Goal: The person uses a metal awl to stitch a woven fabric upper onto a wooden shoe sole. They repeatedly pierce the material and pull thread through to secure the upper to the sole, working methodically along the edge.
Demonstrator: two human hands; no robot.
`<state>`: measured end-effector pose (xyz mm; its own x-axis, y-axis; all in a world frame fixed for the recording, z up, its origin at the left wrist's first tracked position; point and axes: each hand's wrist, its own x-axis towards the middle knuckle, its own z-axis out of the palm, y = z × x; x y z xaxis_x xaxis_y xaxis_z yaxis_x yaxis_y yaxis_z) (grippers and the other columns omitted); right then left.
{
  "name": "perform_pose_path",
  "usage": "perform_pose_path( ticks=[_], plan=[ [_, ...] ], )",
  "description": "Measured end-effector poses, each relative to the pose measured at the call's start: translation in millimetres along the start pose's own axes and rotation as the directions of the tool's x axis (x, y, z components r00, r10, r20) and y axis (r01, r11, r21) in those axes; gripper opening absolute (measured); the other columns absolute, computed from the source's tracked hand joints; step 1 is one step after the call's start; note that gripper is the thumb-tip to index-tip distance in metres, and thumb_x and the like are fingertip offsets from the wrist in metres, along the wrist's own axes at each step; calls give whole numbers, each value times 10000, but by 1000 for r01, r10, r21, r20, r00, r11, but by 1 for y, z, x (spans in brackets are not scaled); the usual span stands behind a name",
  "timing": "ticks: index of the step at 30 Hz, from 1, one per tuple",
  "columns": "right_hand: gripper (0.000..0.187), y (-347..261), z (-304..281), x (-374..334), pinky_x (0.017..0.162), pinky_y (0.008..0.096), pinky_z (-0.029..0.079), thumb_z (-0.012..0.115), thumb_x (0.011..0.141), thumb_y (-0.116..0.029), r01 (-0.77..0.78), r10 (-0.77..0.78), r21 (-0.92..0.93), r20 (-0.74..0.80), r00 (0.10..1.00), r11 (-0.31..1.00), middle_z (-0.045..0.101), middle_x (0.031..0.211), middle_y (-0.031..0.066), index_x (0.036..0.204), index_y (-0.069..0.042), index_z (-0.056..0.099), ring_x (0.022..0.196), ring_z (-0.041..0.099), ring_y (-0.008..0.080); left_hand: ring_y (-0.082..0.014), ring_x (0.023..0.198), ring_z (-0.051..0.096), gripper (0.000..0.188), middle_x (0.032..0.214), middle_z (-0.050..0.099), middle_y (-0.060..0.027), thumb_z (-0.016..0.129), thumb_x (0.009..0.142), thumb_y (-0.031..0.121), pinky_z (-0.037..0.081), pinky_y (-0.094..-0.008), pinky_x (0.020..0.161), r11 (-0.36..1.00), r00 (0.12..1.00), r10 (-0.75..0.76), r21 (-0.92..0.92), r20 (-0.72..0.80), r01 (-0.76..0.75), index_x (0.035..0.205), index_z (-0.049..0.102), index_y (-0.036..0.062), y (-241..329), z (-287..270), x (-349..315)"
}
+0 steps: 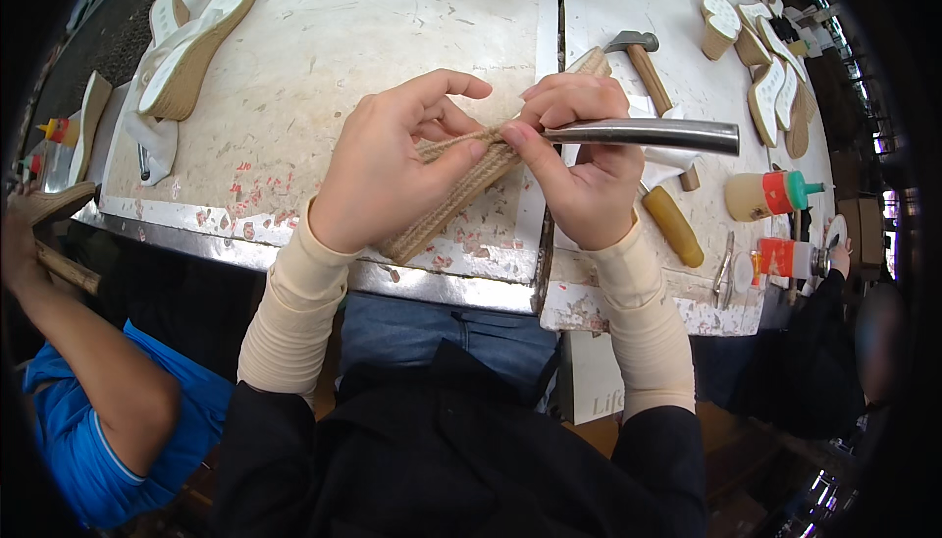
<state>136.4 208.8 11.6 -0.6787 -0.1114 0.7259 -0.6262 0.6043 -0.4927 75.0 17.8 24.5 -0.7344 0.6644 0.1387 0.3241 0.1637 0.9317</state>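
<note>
A tan braided jute piece point(453, 206) lies slantwise under and between my hands, from near the table's front edge up to the right. My left hand point(388, 150) pinches its upper edge between thumb and fingers. My right hand point(589, 160) is closed around a shiny metal tool point(677, 134), its smooth, bar-like end pointing right. The right thumb presses the jute edge close to the left thumb. The tool's working tip is hidden by my fingers, so its exact kind does not show.
A hammer point(643, 67), a yellow-handled tool point(673, 229), tweezers point(724, 268) and a green-capped glue bottle point(770, 194) lie on the right. Wedge soles point(201, 47) sit left, more at right. A person in blue point(128, 410) works on the left; another at right.
</note>
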Motion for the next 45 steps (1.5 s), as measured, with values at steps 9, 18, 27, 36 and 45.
perform_pose_path(
  ticks=[9,18,27,36,45],
  plan=[
    [333,3,-2,-1,845,346,480,735,779,78,-216,227,244,-18,974,946,633,827,93,947,-54,480,955,616,240,-82,829,641,246,878,692,-61,681,860,43,503,-221,783,1000,1000,-6,-1,-21,6,1084,601,-22,1,-2,0],
    [271,-1,8,0,726,275,482,787,758,-1,-196,246,287,-151,957,938,659,890,77,927,-30,576,804,617,149,-106,863,661,160,907,690,-77,692,850,38,527,-229,819,996,998,-34,-89,-49,30,969,630,-49,0,0,-2],
    [315,-10,7,2,791,293,502,722,801,78,-185,186,58,-14,982,981,636,855,93,984,-41,495,931,616,199,-115,856,672,234,902,694,-82,751,800,58,533,-234,817,999,996,53,16,-77,-52,974,635,-48,-1,2,-2],
    [233,-4,9,3,716,292,467,769,762,-2,-200,238,227,-159,958,953,641,824,57,907,-36,589,775,603,152,-120,832,667,228,893,712,-79,762,785,75,515,-250,785,996,994,73,61,-78,-69,966,682,-38,0,1,-4],
    [330,-4,-11,0,894,381,473,708,803,83,-212,217,315,21,976,925,623,820,99,973,-52,460,1016,606,259,-146,762,652,242,885,721,-79,716,804,127,442,-261,661,966,982,185,193,-39,-175,1014,702,7,-4,1,-4]
  ],
)
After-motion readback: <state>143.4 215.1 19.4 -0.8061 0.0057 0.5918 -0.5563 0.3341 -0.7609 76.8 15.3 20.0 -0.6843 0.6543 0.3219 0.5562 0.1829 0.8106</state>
